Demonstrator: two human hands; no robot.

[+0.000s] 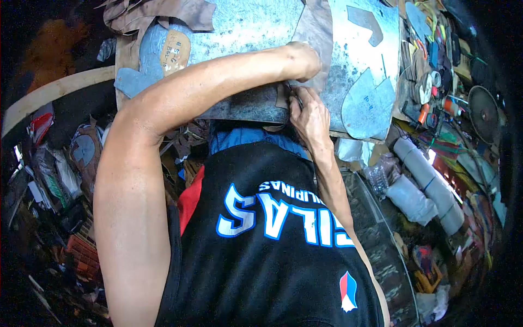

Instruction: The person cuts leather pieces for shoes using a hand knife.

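Observation:
My left arm reaches across the bench, and my left hand (pixel 306 61) rests on a long strip of brown leather-like sheet (pixel 317 24). The wrist is bent and the fingers are hidden from me, so their grip does not show. Just below it is my right hand (pixel 312 113), its fingers curled and pinched together near the bench's front edge. A small dark thing seems to be between these fingertips, too hidden to name. Beside them, a brown piece of sheet (pixel 282 97) lies partly under my left forearm.
Grey cut-out patterns, one pointed (pixel 368 106) and one hooked (pixel 366 24), lie on the metal-topped bench (pixel 340 54). A tan marked pattern (pixel 175 52) lies at left. Hanging patterns and tools crowd the right, near a round fan (pixel 484 113) and wrapped rolls (pixel 430 182).

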